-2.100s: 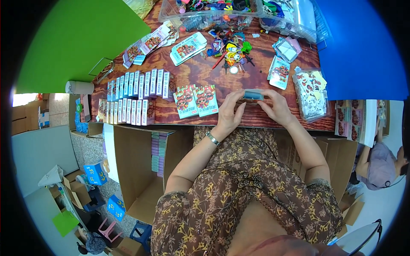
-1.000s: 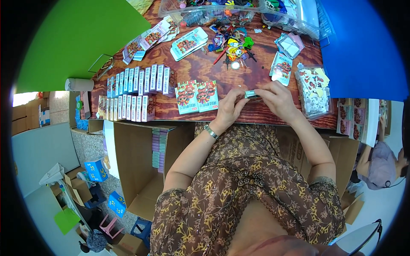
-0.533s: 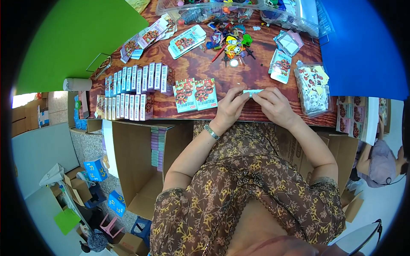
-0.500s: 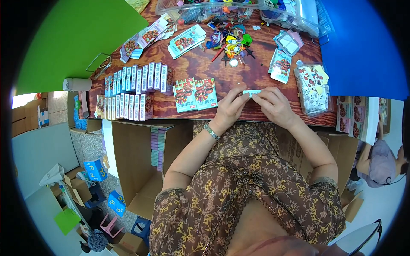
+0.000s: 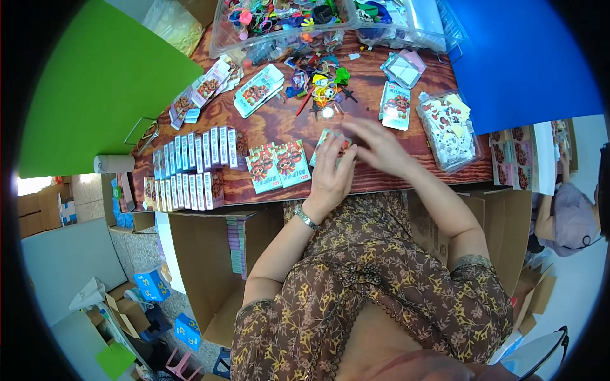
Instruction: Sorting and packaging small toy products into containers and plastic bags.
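Note:
A small printed box (image 5: 322, 137) lies flat near the table's front edge, partly covered by my left hand (image 5: 332, 170), whose fingers reach over it and hold it. Just right of it, my right hand (image 5: 382, 150) is open with its fingers stretched out, touching or almost touching the box; I cannot tell which. To the left, a pair of similar flat boxes (image 5: 277, 166) lies side by side, cartoon figures facing up. Beyond my hands sits a heap of small colourful toys (image 5: 325, 86), with a round whitish disc (image 5: 327, 112) at its near side.
Two rows of upright boxes (image 5: 184, 171) stand at the left. Card stacks (image 5: 259, 92) lie farther back, and more cards (image 5: 396, 105) at the right. Clear bins (image 5: 279, 38) of toys line the back. A clear tray of stickers (image 5: 448, 133) stands right. A carton (image 5: 203, 267) is below the table.
The small box was edge-on between both hands; now it lies printed face up under my left hand. My right hand has let go and opened. The view has shifted.

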Tool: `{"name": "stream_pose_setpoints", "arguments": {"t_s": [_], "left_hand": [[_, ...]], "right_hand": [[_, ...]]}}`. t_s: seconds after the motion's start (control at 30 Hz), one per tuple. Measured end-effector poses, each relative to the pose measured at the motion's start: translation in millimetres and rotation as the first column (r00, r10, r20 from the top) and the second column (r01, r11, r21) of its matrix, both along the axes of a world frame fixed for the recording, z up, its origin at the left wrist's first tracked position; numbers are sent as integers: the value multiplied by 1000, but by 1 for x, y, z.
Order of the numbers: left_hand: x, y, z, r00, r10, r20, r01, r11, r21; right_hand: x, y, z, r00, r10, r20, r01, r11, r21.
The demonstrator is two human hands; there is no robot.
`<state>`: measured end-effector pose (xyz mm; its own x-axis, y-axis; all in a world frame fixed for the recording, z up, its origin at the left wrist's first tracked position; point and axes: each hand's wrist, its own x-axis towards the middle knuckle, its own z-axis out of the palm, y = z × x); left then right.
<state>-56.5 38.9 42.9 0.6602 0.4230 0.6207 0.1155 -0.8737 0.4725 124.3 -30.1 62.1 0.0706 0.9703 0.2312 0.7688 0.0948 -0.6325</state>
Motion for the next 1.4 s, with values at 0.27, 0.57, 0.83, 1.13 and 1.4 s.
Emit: {"name": "stream_pose_setpoints", "arguments": {"t_s": [0.27, 0.57, 0.83, 1.13, 1.4], "left_hand": [[17, -8, -1, 995, -96, -15, 93, 989, -112], [50, -10, 9, 999, -43, 15, 46, 982, -184], [42, -20, -6, 999, -33, -22, 17, 864, -504], [38, -27, -13, 963, -268, 13, 251, 881, -402], [32, -25, -20, 964, -265, -26, 212, 824, -525]], "right_hand": [[94, -38, -29, 544, -161, 824, 231, 972, 38], [13, -43, 52, 960, -211, -184, 195, 975, -103], [47, -33, 33, 748, -166, -643, -26, 960, -277], [150, 42, 19, 749, -108, 654, 421, 839, -344], [155, 70, 5, 795, 142, 590, 321, 726, -608]]}}
